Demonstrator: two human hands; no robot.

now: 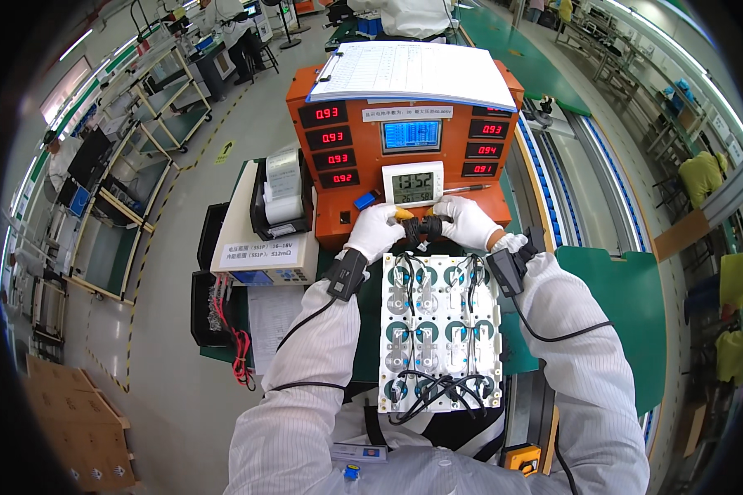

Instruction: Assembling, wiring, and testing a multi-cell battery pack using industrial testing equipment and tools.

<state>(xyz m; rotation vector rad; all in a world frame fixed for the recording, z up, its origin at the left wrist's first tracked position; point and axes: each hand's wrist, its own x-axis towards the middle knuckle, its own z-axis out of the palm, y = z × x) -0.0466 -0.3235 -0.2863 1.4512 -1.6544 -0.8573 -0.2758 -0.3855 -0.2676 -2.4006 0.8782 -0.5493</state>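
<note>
My left hand (377,232), in a white glove, is closed on one side of a bundle of black cables (422,228) with yellow plug-like ends. From the other side my right hand (469,223), gloved too, pinches the same bundle. Exactly which cable sits in which fingers is partly hidden. Just below the hands lies a white battery module (410,318) with round cells, metal tabs and black wires across its top. Directly behind the bundle, a white digital clock (413,185) leans on an orange tester box (353,188) with red number displays and a small blue screen.
A clipboard with papers (417,70) lies on the tester. At left stand a label printer (284,191) and a white meter (260,256) with red leads (241,355). A roller conveyor (553,173) runs along the right. A yellow switch box (521,459) sits near my body.
</note>
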